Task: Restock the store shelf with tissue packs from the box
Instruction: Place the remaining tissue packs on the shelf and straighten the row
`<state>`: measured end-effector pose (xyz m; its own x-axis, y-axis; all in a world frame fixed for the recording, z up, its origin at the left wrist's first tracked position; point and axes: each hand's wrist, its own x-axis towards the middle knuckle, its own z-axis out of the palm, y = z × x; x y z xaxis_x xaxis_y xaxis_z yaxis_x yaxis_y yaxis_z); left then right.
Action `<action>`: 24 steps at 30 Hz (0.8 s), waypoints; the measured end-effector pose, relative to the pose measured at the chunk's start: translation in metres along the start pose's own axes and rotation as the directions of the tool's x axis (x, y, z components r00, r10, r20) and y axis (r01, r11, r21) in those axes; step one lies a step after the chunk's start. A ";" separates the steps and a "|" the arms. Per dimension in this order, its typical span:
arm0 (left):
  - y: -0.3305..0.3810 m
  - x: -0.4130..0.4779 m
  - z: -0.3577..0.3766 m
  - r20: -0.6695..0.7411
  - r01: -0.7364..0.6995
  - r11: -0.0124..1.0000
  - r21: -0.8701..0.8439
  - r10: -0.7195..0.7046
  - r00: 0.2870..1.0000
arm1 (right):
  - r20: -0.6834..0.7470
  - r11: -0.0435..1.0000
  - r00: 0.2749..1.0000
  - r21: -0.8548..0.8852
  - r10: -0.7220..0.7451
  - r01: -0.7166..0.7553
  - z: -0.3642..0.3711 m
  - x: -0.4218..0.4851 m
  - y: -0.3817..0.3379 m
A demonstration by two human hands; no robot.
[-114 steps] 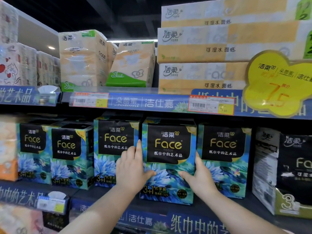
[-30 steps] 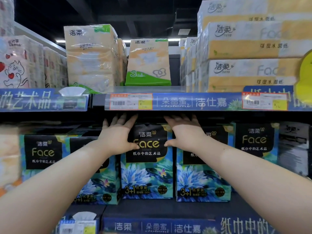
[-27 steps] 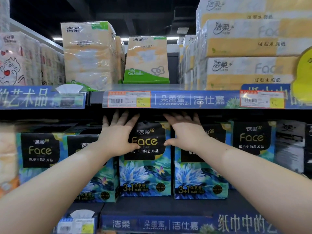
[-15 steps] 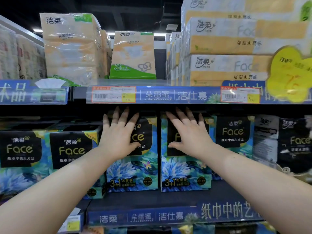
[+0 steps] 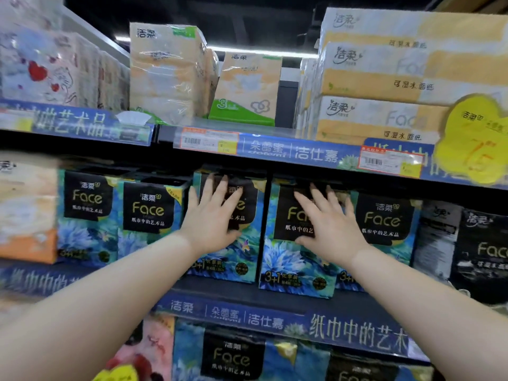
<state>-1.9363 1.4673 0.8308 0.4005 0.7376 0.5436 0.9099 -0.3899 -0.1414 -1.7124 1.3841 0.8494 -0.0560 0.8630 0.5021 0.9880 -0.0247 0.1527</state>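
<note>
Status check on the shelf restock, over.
Left hand open, flat on a blue Face pack. Right hand open on the neighbouring pack. Nothing in the way.

Tissue packs (image 5: 298,243): blue floral, black label, gold lettering.

A shop aisle, tissue section.
Stacked shelves (image 5: 275,296) carry rows of identical wrapped tissue packs (image 5: 148,213); barcode price labels (image 5: 209,141) sit in the branded blue edge strips (image 5: 288,154), and a yellow offer sign (image 5: 475,144) sticks out from one.

Tissue packs (image 5: 288,259) side by side on the shelf (image 5: 233,294)
</note>
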 end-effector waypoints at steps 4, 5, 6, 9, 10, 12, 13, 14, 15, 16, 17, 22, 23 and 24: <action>0.017 -0.025 -0.010 0.144 0.064 0.998 0.015 -0.066 0.987 | 0.104 0.999 0.994 0.027 -0.041 0.038 -0.004 -0.020 0.001; 0.022 -0.032 -0.013 0.185 0.082 0.996 0.023 -0.085 0.979 | 0.135 0.998 0.990 0.045 -0.045 0.040 -0.004 -0.025 0.001; 0.026 -0.041 -0.015 0.223 0.097 0.995 0.036 -0.103 0.969 | 0.162 0.997 0.986 0.063 -0.052 0.042 -0.004 -0.030 0.000; 0.035 -0.077 -0.019 0.301 0.142 0.988 0.059 -0.153 0.941 | 0.223 0.991 0.971 0.116 -0.089 0.064 0.000 -0.047 -0.005; 0.036 -0.091 -0.020 0.318 0.157 0.985 0.071 -0.171 0.933 | 0.244 0.988 0.964 0.137 -0.109 0.077 0.002 -0.053 -0.009; 0.035 -0.123 -0.021 0.350 0.186 0.975 0.121 -0.217 0.911 | 0.276 0.977 0.947 0.179 -0.164 0.116 0.006 -0.065 -0.022; 0.032 -0.139 -0.022 0.364 0.202 0.968 0.150 -0.244 0.899 | 0.285 0.969 0.938 0.202 -0.197 0.142 0.009 -0.070 -0.030; 0.029 -0.156 -0.024 0.379 0.220 0.959 0.178 -0.273 0.884 | 0.293 0.958 0.927 0.232 -0.233 0.167 0.012 -0.075 -0.040; 0.025 -0.174 -0.026 0.396 0.239 0.950 0.201 -0.302 0.867 | 0.300 0.944 0.915 0.269 -0.269 0.190 0.016 -0.081 -0.052; 0.021 -0.192 -0.029 0.416 0.262 0.940 0.220 -0.333 0.846 | 0.303 0.929 0.903 0.302 -0.305 0.213 0.020 -0.087 -0.065; 0.016 -0.211 -0.031 0.436 0.289 0.928 0.236 -0.367 0.822 | 0.302 0.914 0.890 0.330 -0.340 0.237 0.024 -0.094 -0.079; -0.017 -0.295 -0.043 0.509 0.407 0.865 0.294 -0.502 0.699 | 0.270 0.828 0.824 0.430 -0.499 0.360 0.035 -0.128 -0.152; -0.025 -0.309 -0.045 0.513 0.433 0.852 0.296 -0.524 0.680 | 0.263 0.813 0.810 0.438 -0.524 0.383 0.036 -0.134 -0.166; -0.033 -0.323 -0.046 0.517 0.460 0.837 0.297 -0.546 0.660 | 0.258 0.801 0.797 0.441 -0.546 0.405 0.036 -0.139 -0.181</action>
<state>-2.1006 1.2165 0.6984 -0.1770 0.9842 0.0084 0.9776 0.1768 -0.1140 -1.8780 1.2870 0.7218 -0.5464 0.8319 0.0974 0.8322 0.5523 -0.0493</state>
